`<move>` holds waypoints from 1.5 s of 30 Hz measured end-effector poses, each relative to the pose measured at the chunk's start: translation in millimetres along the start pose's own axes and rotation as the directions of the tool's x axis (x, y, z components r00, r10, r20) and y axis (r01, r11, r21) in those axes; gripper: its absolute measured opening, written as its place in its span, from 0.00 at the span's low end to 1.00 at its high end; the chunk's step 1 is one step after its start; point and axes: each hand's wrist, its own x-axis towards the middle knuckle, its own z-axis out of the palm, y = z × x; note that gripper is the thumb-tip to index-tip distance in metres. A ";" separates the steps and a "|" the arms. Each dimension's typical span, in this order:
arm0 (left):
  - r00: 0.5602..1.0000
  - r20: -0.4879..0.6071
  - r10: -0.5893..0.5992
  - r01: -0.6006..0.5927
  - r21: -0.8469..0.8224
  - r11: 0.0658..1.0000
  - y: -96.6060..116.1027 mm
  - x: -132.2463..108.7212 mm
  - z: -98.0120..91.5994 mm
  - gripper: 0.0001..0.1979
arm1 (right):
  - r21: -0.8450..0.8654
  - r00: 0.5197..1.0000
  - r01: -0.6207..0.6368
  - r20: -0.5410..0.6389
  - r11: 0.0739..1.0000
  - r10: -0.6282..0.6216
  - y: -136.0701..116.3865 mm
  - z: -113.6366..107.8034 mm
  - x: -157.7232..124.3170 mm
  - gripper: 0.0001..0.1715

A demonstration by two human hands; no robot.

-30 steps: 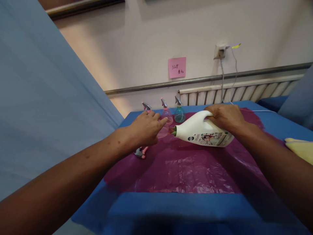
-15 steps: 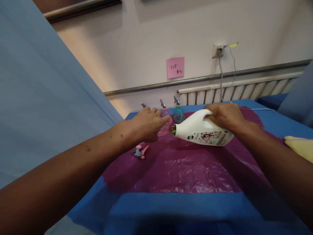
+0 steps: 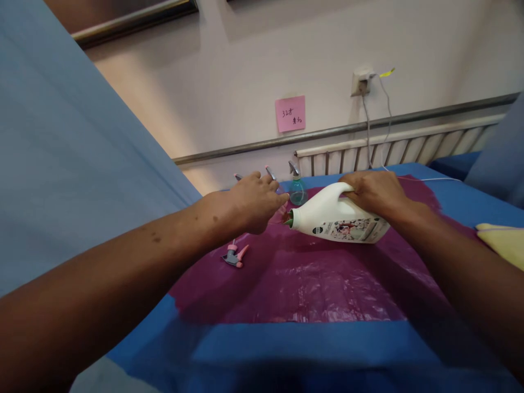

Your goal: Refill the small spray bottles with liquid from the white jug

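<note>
My right hand (image 3: 370, 191) is wrapped round the handle of a white detergent jug (image 3: 344, 218) with a flowered label. The jug lies tilted on its side in the air, its green-lined mouth pointing left. At that mouth is a clear pinkish spray bottle body (image 3: 279, 214) without its head, mostly hidden by my left hand (image 3: 260, 203), whose fingers curve over it. Whether liquid flows cannot be made out. A grey and pink spray head (image 3: 234, 256) lies on the purple plastic sheet (image 3: 295, 289), nearer to me.
Behind the hands stands a teal spray bottle (image 3: 298, 192); two more spray heads show behind my left hand. A yellow cloth (image 3: 501, 243) lies at the right on the blue-covered table (image 3: 286, 349). A blue curtain (image 3: 73, 164) hangs on the left. A radiator (image 3: 401, 147) lines the wall.
My left hand has shifted slightly right and up, covering more of the spray bottles behind. The jug stays tilted at the bottle, and the view has moved a little.
</note>
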 end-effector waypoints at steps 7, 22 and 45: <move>1.000 0.008 0.007 -0.007 0.025 1.000 1.1 3.0 -11.2 0.38 | 0.036 1.000 -0.011 -0.007 0.999 0.012 4.6 1.7 -0.8 0.20; 1.000 0.010 0.008 -0.007 -0.075 0.997 8.9 6.6 -27.8 0.39 | 0.043 1.000 0.015 -0.010 0.999 -0.015 4.2 -1.2 -2.8 0.18; 0.951 -0.101 -0.291 0.120 -0.749 0.652 -3.2 -28.0 60.3 0.39 | 0.121 0.978 -0.183 -0.075 0.976 0.193 40.2 4.5 -22.1 0.23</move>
